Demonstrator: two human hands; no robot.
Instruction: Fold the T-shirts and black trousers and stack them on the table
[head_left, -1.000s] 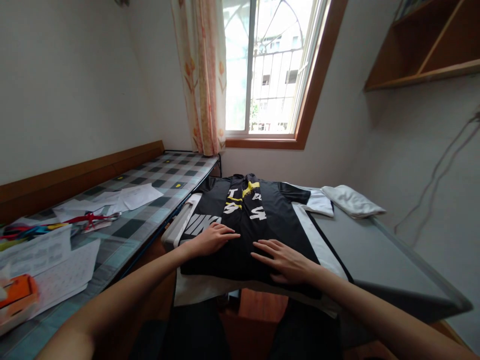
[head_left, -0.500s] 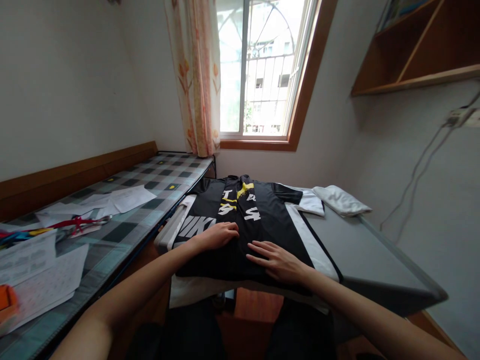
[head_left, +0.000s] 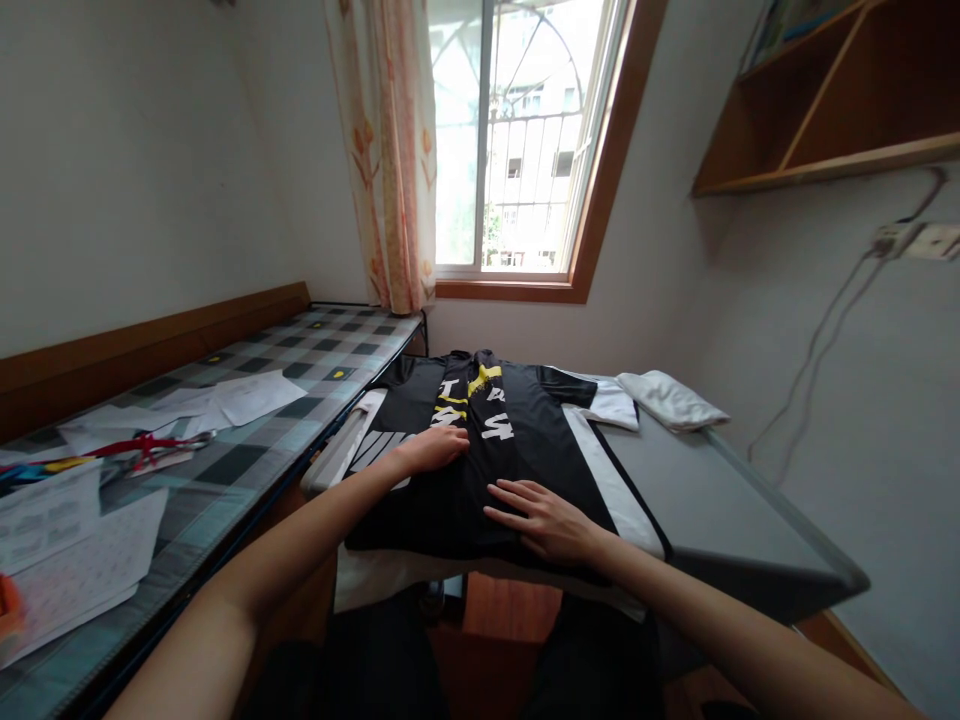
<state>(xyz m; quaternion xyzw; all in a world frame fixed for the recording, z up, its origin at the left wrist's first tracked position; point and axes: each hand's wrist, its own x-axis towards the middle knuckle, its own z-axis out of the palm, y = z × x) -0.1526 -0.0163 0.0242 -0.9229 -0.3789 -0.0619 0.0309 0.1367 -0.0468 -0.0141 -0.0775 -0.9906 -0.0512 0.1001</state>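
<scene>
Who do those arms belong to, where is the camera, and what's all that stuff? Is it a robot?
No robot here, just a person. The camera sits on the person's head, pointing forward and down.

A black shirt with white and yellow markings lies spread on a grey table. The left hand is on its front with curled fingers; I can't tell whether it pinches the cloth. The right hand lies spread on the shirt, holding nothing.

Farther right on the table is a white cloth. On the left, papers lie on a checked surface. Ahead are a curtain and a window.
</scene>
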